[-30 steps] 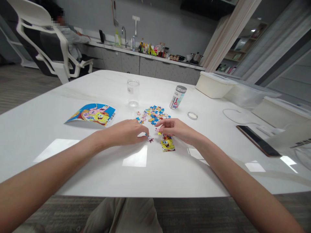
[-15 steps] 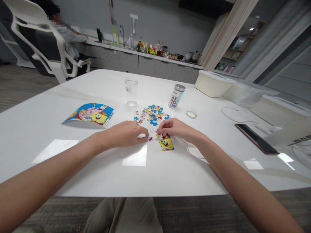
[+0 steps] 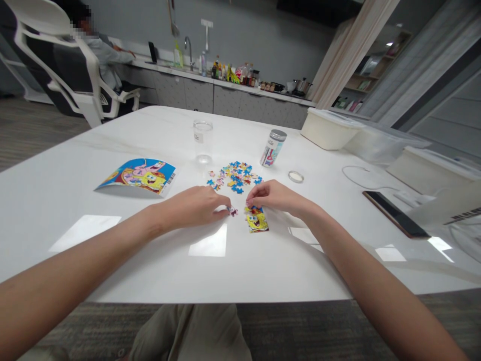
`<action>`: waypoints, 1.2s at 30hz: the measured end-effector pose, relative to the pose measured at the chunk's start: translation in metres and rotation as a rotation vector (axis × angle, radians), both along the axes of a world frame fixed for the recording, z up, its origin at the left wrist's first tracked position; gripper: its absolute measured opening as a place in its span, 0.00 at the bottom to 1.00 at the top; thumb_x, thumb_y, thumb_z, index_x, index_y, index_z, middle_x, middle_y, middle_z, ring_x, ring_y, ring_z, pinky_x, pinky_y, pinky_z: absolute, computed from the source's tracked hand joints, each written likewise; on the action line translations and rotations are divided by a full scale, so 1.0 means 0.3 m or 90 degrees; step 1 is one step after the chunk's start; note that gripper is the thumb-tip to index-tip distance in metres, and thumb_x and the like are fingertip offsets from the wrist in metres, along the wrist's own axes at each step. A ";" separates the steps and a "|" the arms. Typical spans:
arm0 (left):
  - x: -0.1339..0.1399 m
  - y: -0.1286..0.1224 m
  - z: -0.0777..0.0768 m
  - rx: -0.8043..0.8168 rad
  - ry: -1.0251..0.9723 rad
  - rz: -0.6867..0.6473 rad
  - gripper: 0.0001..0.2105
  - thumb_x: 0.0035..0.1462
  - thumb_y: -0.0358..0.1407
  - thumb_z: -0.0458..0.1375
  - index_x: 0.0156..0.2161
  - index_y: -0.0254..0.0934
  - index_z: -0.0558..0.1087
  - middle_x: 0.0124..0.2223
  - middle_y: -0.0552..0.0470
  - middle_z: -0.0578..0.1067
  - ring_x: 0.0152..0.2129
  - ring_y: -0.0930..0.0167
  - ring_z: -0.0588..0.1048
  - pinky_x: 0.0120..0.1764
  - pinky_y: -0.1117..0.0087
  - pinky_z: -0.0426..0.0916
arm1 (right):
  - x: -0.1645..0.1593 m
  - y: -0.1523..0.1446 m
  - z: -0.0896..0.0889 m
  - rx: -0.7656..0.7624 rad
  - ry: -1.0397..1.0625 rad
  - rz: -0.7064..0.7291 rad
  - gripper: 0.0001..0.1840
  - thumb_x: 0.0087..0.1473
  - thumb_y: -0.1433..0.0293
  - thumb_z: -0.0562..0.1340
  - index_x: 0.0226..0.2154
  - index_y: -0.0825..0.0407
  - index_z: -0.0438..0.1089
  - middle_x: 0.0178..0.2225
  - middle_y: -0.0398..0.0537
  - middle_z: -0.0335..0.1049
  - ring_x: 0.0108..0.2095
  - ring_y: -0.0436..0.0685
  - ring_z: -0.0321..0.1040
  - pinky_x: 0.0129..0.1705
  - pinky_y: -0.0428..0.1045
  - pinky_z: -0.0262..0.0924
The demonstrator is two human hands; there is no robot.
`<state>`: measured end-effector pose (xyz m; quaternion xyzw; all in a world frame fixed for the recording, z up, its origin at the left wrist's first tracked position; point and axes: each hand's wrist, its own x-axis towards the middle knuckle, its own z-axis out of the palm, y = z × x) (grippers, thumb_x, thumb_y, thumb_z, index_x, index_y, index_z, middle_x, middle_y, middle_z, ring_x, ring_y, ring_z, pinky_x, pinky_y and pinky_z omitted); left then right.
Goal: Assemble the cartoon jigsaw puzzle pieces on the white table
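My left hand (image 3: 199, 206) rests on the table with thumb and forefinger closed on a small pinkish jigsaw piece (image 3: 233, 211). Across a short gap, my right hand (image 3: 272, 195) pinches a jigsaw piece (image 3: 248, 205) against the upper left of a joined yellow puzzle section (image 3: 257, 221), which shows a cartoon face. Its fingertips partly cover that piece. Behind both hands lies a heap of loose jigsaw pieces (image 3: 238, 175), many with blue. A curled picture sheet (image 3: 141, 175) with the same yellow character lies to the left.
A clear open jar (image 3: 203, 143) and a lidded printed canister (image 3: 273, 148) stand beyond the heap. A round lid (image 3: 296, 176) lies at right, then a phone (image 3: 394, 214), a cable and plastic boxes (image 3: 330, 130). A person (image 3: 107, 57) sits at the far counter.
My right hand has brought its piece right and slightly down onto the upper left of the joined section. My left hand has barely moved, still holding its piece.
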<state>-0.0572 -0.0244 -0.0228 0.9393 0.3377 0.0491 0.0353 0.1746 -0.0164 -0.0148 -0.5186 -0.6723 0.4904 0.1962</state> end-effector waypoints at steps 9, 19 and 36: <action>0.016 -0.035 -0.001 0.074 -0.004 -0.138 0.14 0.61 0.35 0.51 0.48 0.42 0.76 0.22 0.53 0.75 0.17 0.74 0.69 0.24 0.74 0.57 | 0.011 0.009 -0.013 0.022 -0.005 0.036 0.02 0.44 0.74 0.66 0.27 0.54 0.75 0.28 0.46 0.76 0.31 0.50 0.71 0.37 0.46 0.66; 0.048 -0.068 -0.015 0.104 0.024 -0.197 0.12 0.64 0.33 0.48 0.45 0.41 0.74 0.18 0.56 0.70 0.13 0.75 0.64 0.21 0.72 0.51 | 0.009 0.007 -0.019 0.023 -0.017 0.067 0.03 0.45 0.73 0.65 0.27 0.55 0.75 0.26 0.46 0.75 0.27 0.48 0.69 0.33 0.45 0.65; 0.054 -0.071 -0.012 0.050 0.004 -0.171 0.14 0.62 0.32 0.48 0.47 0.42 0.74 0.18 0.55 0.70 0.13 0.74 0.64 0.23 0.72 0.54 | 0.012 0.004 -0.012 0.089 -0.086 0.096 0.04 0.45 0.73 0.64 0.27 0.54 0.75 0.26 0.46 0.76 0.28 0.50 0.71 0.34 0.46 0.65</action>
